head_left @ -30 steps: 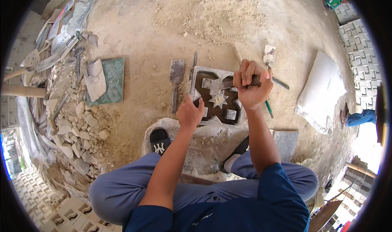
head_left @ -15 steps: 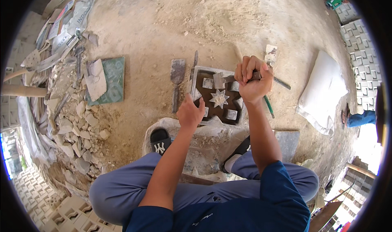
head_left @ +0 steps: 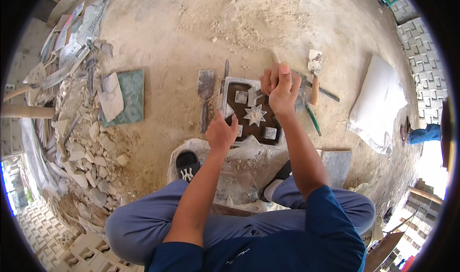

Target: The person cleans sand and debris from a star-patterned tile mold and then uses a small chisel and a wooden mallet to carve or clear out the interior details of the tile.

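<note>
Gray mold (head_left: 242,80) with a star-shaped center (head_left: 254,115), on the sandy ground (head_left: 167,47) in the middle, left hand (head_left: 222,131) at its left rim, thumb and fingers spread, right hand (head_left: 280,87) closed around a flat-bladed tool (head_left: 255,96) over its far part, metal spatula (head_left: 206,84) lying just left.

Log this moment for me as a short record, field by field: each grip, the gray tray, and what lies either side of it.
Left grip: at the left edge of the gray tray
Right grip: closed around a tool with a flat metal blade
Blade position: over the tray; contact cannot be told
Inside tray: star-shaped piece, small square blocks
Left of tray: flat-bladed scraper, green board, rubble
Right of tray: green rod, white sack
</note>
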`<state>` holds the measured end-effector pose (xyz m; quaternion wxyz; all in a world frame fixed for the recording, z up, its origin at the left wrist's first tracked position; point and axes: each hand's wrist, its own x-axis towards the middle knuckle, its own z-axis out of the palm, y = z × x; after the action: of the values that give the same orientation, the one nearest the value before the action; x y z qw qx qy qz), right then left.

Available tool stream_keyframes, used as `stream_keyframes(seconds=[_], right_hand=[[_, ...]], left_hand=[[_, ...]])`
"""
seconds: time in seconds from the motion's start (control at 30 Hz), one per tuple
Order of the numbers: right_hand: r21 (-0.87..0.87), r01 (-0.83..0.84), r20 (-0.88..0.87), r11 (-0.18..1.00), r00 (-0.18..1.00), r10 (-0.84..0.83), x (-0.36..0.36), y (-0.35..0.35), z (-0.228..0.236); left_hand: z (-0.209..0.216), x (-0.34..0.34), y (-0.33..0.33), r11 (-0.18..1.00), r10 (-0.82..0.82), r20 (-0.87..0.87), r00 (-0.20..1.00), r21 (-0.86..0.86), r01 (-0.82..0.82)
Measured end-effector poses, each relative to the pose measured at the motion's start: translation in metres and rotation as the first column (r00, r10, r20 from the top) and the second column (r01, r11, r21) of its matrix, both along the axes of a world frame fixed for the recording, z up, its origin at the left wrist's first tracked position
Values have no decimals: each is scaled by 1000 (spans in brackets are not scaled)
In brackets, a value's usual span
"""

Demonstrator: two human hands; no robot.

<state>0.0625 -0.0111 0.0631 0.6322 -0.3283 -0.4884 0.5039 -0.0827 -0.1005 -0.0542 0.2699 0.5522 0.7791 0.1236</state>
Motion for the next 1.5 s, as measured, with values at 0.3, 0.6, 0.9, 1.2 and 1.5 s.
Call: stream_keyframes(seconds=[0.3, 0.6, 0.9, 1.2, 1.5], right_hand=[[7, 138, 138, 990, 981, -138, -23, 15, -40], [-25, 134, 329, 991, 937, -118, -16, 18, -27], [-58, 154, 323, 986, 938, -127, -11, 29, -42], [56, 177, 319, 983, 929, -185, -7, 18, -41], [-13, 279, 70, 960, 958, -277, -8, -3, -21]], left_hand=[[-8, 0, 2, 999, -16, -18, 1000, 28, 17], [-10, 0, 3, 998, -20, -15, 1000, 61, 21], [-7, 2, -2, 998, -13, -22, 1000, 68, 15], [-7, 0, 3, 999, 4, -10, 1000, 40, -3], [-9, -2, -2, 999, 7, -27, 1000, 34, -6]])
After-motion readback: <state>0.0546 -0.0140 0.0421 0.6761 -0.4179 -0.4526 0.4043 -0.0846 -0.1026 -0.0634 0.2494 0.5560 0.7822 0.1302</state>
